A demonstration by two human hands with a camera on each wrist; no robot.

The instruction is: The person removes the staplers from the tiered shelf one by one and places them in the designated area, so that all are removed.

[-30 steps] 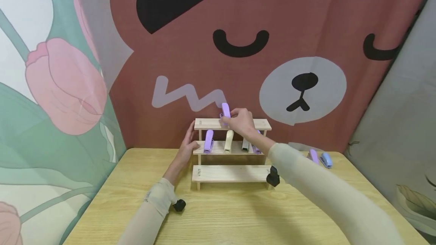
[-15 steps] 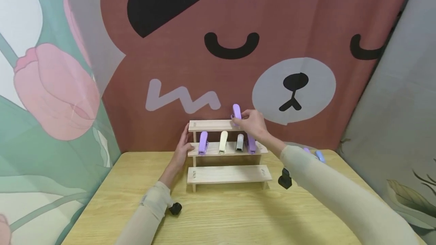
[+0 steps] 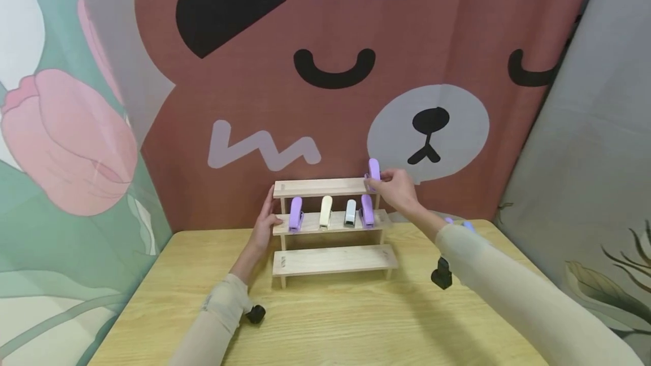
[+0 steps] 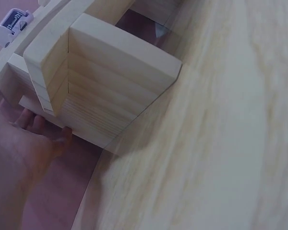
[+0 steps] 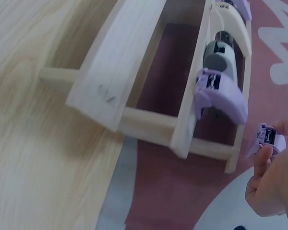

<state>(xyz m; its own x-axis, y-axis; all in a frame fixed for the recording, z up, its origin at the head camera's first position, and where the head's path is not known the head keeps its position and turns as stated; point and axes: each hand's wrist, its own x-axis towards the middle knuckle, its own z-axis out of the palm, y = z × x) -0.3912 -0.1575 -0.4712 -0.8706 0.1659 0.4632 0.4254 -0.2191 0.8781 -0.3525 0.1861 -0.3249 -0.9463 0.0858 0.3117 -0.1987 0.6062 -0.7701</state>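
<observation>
A purple stapler, pinched by my right hand between thumb and fingers, stands upright at the right end of the top shelf. In the right wrist view this stapler shows its end outward. My left hand rests along the left end of the three-tier wooden rack, fingers extended upward, thumb at the middle shelf. On that shelf, left to right, are a purple stapler, a cream stapler, a pale grey-blue stapler and another purple stapler.
The rack stands on a wooden table, close to a bear-print cloth backdrop. Beyond my right forearm lie a blue stapler and a purple one, both partly hidden by the sleeve.
My right hand has carried the purple stapler rightward along the top shelf, from near its middle to its right end. The left hand has stayed at the rack's left end. The head view has shifted slightly.
</observation>
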